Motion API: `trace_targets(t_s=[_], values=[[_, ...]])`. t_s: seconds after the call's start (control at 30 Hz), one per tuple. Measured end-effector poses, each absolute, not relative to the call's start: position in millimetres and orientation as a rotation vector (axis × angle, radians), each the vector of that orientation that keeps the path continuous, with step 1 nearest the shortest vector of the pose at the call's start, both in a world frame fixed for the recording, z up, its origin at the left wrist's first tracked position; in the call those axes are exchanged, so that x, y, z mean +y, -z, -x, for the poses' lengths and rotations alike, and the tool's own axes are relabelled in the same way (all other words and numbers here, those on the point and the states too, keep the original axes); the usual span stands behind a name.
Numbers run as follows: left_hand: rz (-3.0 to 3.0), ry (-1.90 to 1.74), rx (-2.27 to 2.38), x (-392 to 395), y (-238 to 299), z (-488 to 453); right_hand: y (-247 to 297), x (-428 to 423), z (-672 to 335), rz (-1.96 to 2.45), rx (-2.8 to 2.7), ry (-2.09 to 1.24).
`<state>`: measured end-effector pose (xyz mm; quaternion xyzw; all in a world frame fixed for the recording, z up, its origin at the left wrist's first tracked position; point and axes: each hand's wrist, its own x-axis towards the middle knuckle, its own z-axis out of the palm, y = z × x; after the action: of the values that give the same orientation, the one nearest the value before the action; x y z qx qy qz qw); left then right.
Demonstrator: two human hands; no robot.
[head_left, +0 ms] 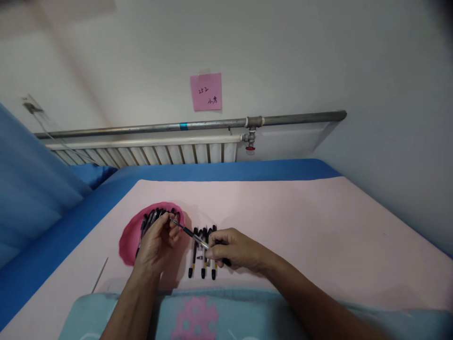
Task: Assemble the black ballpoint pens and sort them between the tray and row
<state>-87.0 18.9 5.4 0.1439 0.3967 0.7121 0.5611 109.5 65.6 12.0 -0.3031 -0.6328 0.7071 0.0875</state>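
Observation:
My right hand [230, 248] grips a gel pen [189, 233] with a black grip and clear barrel, slanted up to the left. A dark piece, seemingly a cap, pokes out below that hand. At the pen's thin end, thumb and forefinger of my left hand [159, 238] are pinched together; any small part between them is hidden. Below the held pen lie several black-capped pens [204, 273] in a row, with a small loose pen part [199, 258] among them. Behind my left hand, a pink scalloped basin [126, 241] contains many black pens [151, 218].
A thin white stick [99, 275] lies left on the pink table top [300, 226]. Light-blue patterned cloth [240, 311] covers the near edge. Beyond the blue border stand a radiator [173, 153], a metal pipe [148, 128] and a red-handled valve [250, 148]. A blue curtain [31, 189] hangs left.

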Motion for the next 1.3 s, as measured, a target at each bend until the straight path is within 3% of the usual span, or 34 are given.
trace_targets(t_s=[0.4,0.73,1.3], values=[[-0.471,-1.725,1.133,16,-12,86,-20,72,-118,0.947,-2.012,-2.008],[-0.340,-1.826,1.237,18,-13,104,-21,92,-146,1.051,-2.289,-1.698],[-0.351,-1.674,1.222,19,-10,95,-20,95,-164,1.115,-2.387,-1.759]])
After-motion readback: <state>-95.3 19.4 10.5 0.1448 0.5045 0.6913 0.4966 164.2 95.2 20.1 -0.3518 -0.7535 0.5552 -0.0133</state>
